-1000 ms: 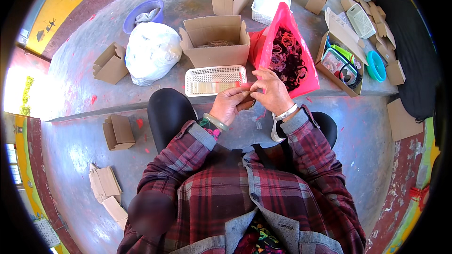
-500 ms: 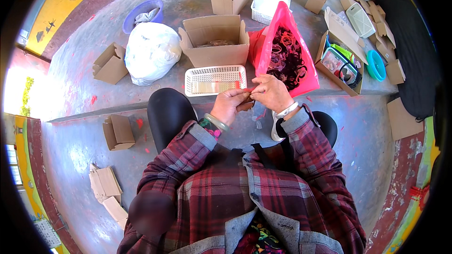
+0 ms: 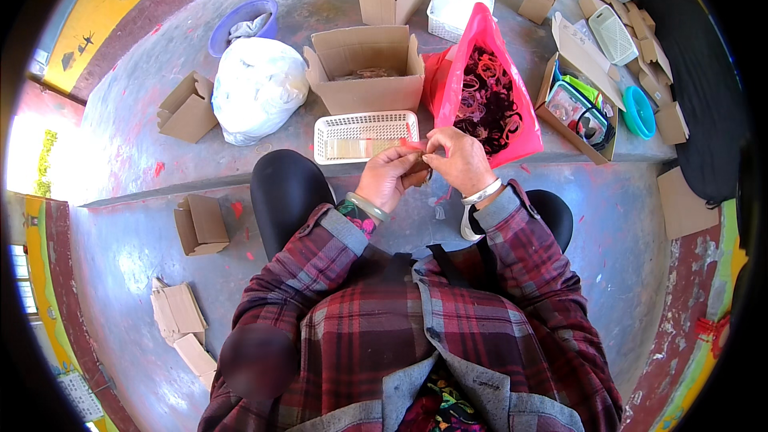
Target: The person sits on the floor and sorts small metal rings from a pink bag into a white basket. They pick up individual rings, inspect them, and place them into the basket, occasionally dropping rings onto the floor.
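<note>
My left hand [image 3: 386, 178] and my right hand [image 3: 461, 162] meet in front of me, fingertips pinched close together. Between them is a small thin piece with a reddish-pink edge [image 3: 411, 145]; its kind is too small and covered to tell. Something brownish shows under the fingers of my left hand. Just beyond the hands sits a white plastic basket [image 3: 320, 138] with a row of flat pale cards or packets [image 3: 346, 148] in it. To the right of it stands an open pink plastic bag [image 3: 524, 140] full of black, pink and red hair ties [image 3: 488, 100].
Behind the basket stands an open cardboard box [image 3: 364, 94]. A stuffed white bag [image 3: 258, 92], a purple basin [image 3: 218, 36] and a small box [image 3: 188, 108] are to its left. On the right lie a box of odds and ends [image 3: 612, 140] and a teal basin [image 3: 638, 112]. The raised ledge edge [image 3: 176, 192] runs before my knees.
My right hand has shifted slightly left and its fingers have curled in against the left. The reddish edge of the held piece now sticks up above the left fingertips.
</note>
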{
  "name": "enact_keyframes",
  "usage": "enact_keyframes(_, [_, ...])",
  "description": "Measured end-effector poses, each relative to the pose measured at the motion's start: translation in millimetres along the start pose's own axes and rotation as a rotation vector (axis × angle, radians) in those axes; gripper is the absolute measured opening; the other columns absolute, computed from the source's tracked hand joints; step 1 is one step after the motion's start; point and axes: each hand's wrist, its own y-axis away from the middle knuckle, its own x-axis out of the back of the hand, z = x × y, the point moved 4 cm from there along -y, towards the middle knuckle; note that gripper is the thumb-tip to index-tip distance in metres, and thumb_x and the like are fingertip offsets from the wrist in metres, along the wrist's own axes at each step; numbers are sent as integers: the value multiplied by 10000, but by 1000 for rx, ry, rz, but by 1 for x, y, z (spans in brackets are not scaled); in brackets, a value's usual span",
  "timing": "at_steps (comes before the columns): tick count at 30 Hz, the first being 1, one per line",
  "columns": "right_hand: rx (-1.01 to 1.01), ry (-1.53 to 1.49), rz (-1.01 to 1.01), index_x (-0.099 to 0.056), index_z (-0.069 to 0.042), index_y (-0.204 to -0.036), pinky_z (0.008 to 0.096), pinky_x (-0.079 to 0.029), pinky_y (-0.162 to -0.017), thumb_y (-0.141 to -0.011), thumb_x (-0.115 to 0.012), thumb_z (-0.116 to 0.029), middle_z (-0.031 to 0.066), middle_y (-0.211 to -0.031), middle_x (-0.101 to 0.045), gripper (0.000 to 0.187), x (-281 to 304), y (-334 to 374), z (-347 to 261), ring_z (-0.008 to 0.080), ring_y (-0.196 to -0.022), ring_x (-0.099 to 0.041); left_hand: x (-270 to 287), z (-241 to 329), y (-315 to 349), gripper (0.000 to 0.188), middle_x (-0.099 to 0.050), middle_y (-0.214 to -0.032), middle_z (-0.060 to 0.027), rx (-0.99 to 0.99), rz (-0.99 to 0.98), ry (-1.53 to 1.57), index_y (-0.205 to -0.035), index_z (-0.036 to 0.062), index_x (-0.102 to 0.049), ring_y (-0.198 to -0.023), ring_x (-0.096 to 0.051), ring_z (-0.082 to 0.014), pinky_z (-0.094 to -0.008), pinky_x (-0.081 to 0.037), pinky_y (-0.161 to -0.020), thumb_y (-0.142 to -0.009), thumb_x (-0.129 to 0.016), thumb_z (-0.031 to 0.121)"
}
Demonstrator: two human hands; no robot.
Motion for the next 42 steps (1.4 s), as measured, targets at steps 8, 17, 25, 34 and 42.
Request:
enact_keyframes(8, [-188,-602,-38,-654,13,-899,239,-469,-619,-711,-683,-79,82,-775,-641,211,-21,0,29,109,-684,-584,-1,5,0,135,-608,-957,-106,-54,-26,118,-979,3,-558,-853,-609,-201,-314,-507,-776,-873,-497,60])
enact_keyframes(17, [-89,-671,141,-664,34,-777,219,-445,-604,-701,-670,-25,66,-807,-626,96,-18,0,26,87,-701,-547,-10,11,4,184,-604,-970,-114,-90,27,93,-1021,-23,-563,-837,-609,-184,-269,-525,-730,-868,-518,68])
enact_keyframes(25, [-210,-664,61,-639,39,-708,201,-380,-509,-716,-667,-45,-18,-641,-575,88,-26,0,35,32,-589,-461,8,7,-2,187,-609,-964,-136,-104,57,118,-1009,-64,-559,-840,-613,-176,-250,-519,-762,-852,-528,33])
enact_keyframes(34, [-193,-706,40,-643,48,-795,188,-428,-554,-730,-655,-16,-1,-691,-612,92,-20,1,23,33,-632,-504,7,7,-3,141,-599,-963,-143,-46,44,155,-959,-70,-551,-871,-606,-184,-252,-512,-794,-852,-519,16])
enact_keyframes(42, [-249,-863,-9,-643,32,-871,216,-461,-660,-758,-643,-22,51,-773,-633,125,-22,-1,26,91,-698,-571,4,11,-3,107,-602,-950,-125,-47,28,115,-926,-40,-564,-841,-614,-183,-256,-520,-762,-855,-520,27])
